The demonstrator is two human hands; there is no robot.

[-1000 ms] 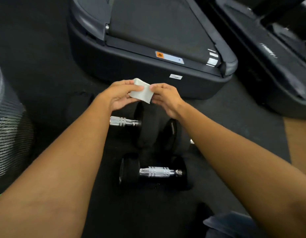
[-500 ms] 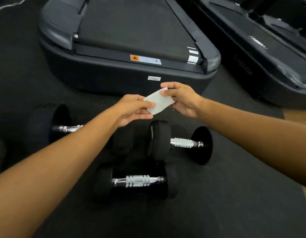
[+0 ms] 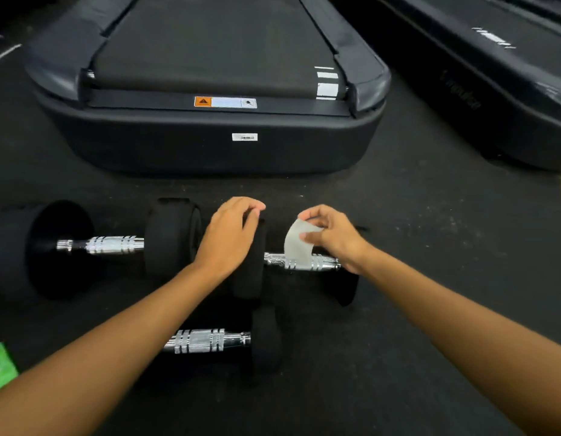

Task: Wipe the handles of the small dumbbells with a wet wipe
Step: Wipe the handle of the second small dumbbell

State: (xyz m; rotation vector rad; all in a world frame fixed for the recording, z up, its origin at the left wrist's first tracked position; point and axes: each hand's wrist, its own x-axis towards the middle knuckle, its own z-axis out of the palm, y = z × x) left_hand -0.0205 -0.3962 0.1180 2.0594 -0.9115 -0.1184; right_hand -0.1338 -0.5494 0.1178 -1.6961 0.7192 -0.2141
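Moved: left hand (image 3: 230,237) quits wet wipe (image 3: 299,247), clasps dumbbell head (image 3: 254,278) to steady it.
Right hand (image 3: 332,237): pinches wet wipe onto handle (image 3: 323,262).

Left hand (image 3: 230,236) grips the dumbbell (image 3: 252,278) end — right hand (image 3: 331,237) pinches the wipe (image 3: 296,247)

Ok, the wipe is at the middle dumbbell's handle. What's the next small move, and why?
Probably lower the right hand and fold the wet wipe round the handle. The wipe hangs pinched from the fingers, its lower edge just at the bar, not wrapped, while the left hand holds that dumbbell's weight steady.
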